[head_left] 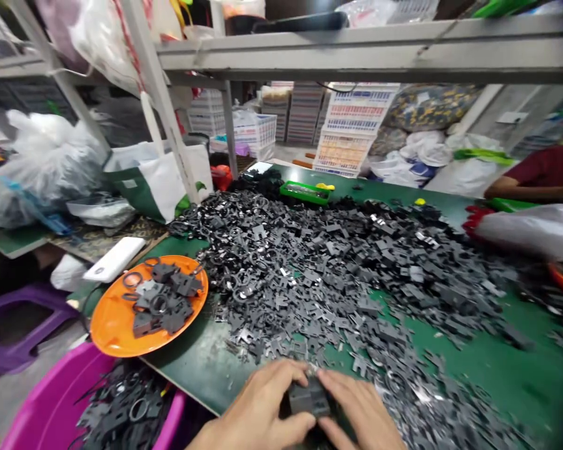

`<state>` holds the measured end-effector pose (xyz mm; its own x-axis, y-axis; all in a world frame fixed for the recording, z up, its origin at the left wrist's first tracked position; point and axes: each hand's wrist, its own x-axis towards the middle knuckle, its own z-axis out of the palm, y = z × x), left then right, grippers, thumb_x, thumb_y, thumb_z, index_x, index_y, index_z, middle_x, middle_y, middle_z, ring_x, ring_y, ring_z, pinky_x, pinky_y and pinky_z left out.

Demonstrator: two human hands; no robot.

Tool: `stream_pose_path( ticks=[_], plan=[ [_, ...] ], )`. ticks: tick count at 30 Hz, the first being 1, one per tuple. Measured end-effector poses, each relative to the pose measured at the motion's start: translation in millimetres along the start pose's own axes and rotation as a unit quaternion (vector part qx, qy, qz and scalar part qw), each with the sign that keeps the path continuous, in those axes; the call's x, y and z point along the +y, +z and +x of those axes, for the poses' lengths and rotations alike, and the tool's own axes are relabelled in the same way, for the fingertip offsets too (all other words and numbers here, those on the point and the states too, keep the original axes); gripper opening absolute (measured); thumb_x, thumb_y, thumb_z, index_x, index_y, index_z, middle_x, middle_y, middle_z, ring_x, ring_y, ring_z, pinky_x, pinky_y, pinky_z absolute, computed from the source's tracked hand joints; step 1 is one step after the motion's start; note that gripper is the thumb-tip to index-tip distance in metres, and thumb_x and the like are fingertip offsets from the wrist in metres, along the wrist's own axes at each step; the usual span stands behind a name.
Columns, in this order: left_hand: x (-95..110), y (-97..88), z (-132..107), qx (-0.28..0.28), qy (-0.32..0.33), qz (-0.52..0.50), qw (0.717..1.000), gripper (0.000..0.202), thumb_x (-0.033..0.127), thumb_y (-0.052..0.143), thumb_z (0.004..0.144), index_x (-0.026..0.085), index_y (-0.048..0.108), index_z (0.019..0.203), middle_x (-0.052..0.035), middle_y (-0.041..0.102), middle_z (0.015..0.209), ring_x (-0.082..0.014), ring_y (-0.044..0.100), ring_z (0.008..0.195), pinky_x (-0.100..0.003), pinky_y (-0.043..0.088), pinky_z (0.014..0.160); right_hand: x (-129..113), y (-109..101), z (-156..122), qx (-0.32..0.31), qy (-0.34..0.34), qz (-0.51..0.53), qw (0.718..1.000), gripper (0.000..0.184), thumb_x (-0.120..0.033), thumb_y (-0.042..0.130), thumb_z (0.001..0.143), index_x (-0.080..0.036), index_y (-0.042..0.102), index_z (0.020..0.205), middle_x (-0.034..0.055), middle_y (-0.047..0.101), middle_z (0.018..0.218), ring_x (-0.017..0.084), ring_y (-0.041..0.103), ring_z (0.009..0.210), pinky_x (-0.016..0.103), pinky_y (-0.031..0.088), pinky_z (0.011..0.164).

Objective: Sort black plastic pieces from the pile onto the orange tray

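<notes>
At the near edge of the green table, my left hand closes its fingers and thumb around the left side of a dark grey plastic block. My right hand grips the same block from the right, fingertips meeting the left hand's near its top. The block's lower part is hidden by the hands and the frame's bottom edge. Just beyond them spreads a large heap of small grey plastic parts, reaching close to my right hand.
An orange plate with grey parts overhangs the table's left edge, above a magenta tub. A white power bank lies behind it. A green tray stands at the back. A co-worker's arm shows at right, below a shelf beam.
</notes>
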<state>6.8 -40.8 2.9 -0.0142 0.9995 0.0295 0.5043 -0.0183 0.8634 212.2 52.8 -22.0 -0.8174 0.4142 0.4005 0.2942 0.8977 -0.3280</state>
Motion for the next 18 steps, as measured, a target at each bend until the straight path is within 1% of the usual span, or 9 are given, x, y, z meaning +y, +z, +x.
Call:
stream_pose_path(
  ticks=[2,3,6,9,11,13,15,16,18],
  plan=[
    [-0.1,-14.3,-5.1,0.074,-0.009,0.002,0.997,0.031,0.018,0.066,0.069,0.022,0.056,0.098,-0.0031,0.063,0.107,-0.0188,0.06,0.096,-0.029,0.046,0.085,-6.5,-1.3,14.8,0.032,0.005,0.005,0.999,0.047,-0.031,0.055,0.088,-0.026,0.042,0.133,0.0061,0.066,0.114,0.02,0.064,0.099,0.029,0.053,0.08],
    [-0.1,-21.1,-8.0,0.091,-0.011,0.005,0.996,0.03,0.023,0.065,0.071,0.022,0.056,0.099,-0.0023,0.065,0.101,-0.0182,0.061,0.09,-0.028,0.047,0.08,-10.7,-1.6,22.4,0.042,-0.001,0.011,0.999,0.046,-0.031,0.054,0.088,-0.026,0.043,0.133,0.0069,0.065,0.115,0.021,0.064,0.099,0.029,0.053,0.081],
    [0.9,-34.5,-15.6,0.062,0.018,0.002,0.998,0.031,0.039,0.058,0.078,0.024,0.056,0.106,0.0002,0.066,0.086,-0.0157,0.061,0.073,-0.024,0.048,0.066,-24.5,-2.0,45.1,0.043,-0.044,0.071,0.996,0.039,-0.028,0.052,0.089,-0.025,0.046,0.127,0.007,0.066,0.112,0.021,0.065,0.097,0.029,0.053,0.08],
    [3.6,-37.9,-19.9,0.041,0.069,-0.002,0.997,0.04,0.05,0.052,0.084,0.023,0.051,0.113,-0.0049,0.066,0.1,-0.018,0.063,0.085,-0.026,0.05,0.074,-35.3,-1.7,61.9,0.041,-0.048,0.153,0.986,0.026,-0.022,0.051,0.089,-0.025,0.05,0.114,0.0037,0.069,0.097,0.018,0.067,0.085,0.025,0.055,0.073],
    [5.1,-40.2,-22.3,0.046,0.092,0.003,0.995,0.038,0.048,0.051,0.086,0.023,0.05,0.114,-0.0071,0.064,0.108,-0.0186,0.062,0.093,-0.027,0.05,0.081,-39.8,-0.2,66.5,0.04,-0.039,0.182,0.982,0.025,-0.02,0.052,0.088,-0.028,0.049,0.111,0.002,0.07,0.092,0.017,0.067,0.081,0.025,0.056,0.069],
    [4.4,-48.2,-26.7,0.053,0.093,0.031,0.994,0.029,0.04,0.052,0.089,0.025,0.051,0.114,-0.0059,0.065,0.107,-0.0177,0.062,0.094,-0.027,0.05,0.081,-41.8,2.0,66.1,0.03,-0.019,0.18,0.983,0.032,-0.019,0.053,0.087,-0.03,0.047,0.116,0.0024,0.069,0.097,0.019,0.067,0.086,0.027,0.056,0.073],
    [-1.1,-65.6,-33.6,0.1,0.072,0.096,0.988,0.026,0.033,0.052,0.089,0.027,0.052,0.114,-0.0044,0.066,0.104,-0.018,0.063,0.093,-0.028,0.051,0.08,-41.1,3.6,62.7,0.016,0.004,0.149,0.989,0.041,-0.021,0.055,0.087,-0.03,0.043,0.125,0.0049,0.066,0.109,0.021,0.064,0.096,0.03,0.055,0.08],
    [-6.0,-78.0,-37.4,0.145,0.054,0.141,0.978,0.027,0.032,0.053,0.088,0.027,0.052,0.115,-0.0045,0.066,0.106,-0.0193,0.063,0.095,-0.029,0.051,0.082,-39.7,3.8,60.4,0.009,0.017,0.129,0.991,0.043,-0.022,0.055,0.087,-0.03,0.043,0.126,0.0062,0.063,0.115,0.022,0.063,0.101,0.032,0.054,0.082],
    [-20.0,-107.9,-43.2,0.263,-0.006,0.221,0.939,0.028,0.036,0.052,0.087,0.025,0.055,0.112,-0.0042,0.067,0.104,-0.0213,0.064,0.092,-0.032,0.051,0.082,-34.8,3.1,54.4,-0.004,0.034,0.099,0.994,0.036,-0.024,0.055,0.087,-0.029,0.047,0.122,0.0075,0.061,0.117,0.023,0.061,0.104,0.033,0.054,0.083]
  ],
)
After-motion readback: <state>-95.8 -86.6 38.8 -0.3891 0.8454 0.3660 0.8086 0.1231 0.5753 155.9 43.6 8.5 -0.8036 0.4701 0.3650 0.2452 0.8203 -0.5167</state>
